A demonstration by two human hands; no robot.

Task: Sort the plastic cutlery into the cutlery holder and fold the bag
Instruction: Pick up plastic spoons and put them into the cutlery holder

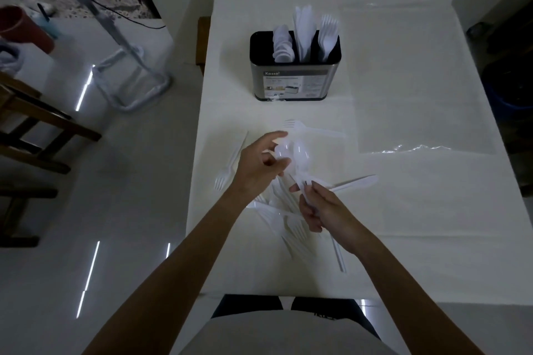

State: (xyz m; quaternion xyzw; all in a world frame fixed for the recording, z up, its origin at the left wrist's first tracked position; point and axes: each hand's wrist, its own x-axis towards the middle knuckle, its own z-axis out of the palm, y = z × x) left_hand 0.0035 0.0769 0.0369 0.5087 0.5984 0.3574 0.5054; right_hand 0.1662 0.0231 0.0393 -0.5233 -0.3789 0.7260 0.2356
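Note:
A black and steel cutlery holder (294, 81) stands upright on the white table (403, 210), with white plastic spoons, knives and forks in its three slots. My right hand (323, 210) grips the handles of a few white plastic spoons (297, 155), their bowls pointing away from me. My left hand (259, 164) touches those spoon bowls with its fingers partly curled. Under both hands lies a loose pile of white plastic cutlery (288, 219). A single fork (291, 124) lies beyond my hands, another fork (227, 170) to the left. The clear plastic bag (418, 78) lies flat at the right.
The table's left edge runs close to my left arm, above a glossy white floor. A wooden chair (34, 124) and a metal stand (129, 66) are on the floor to the left. A dark bin (510, 89) sits right of the table.

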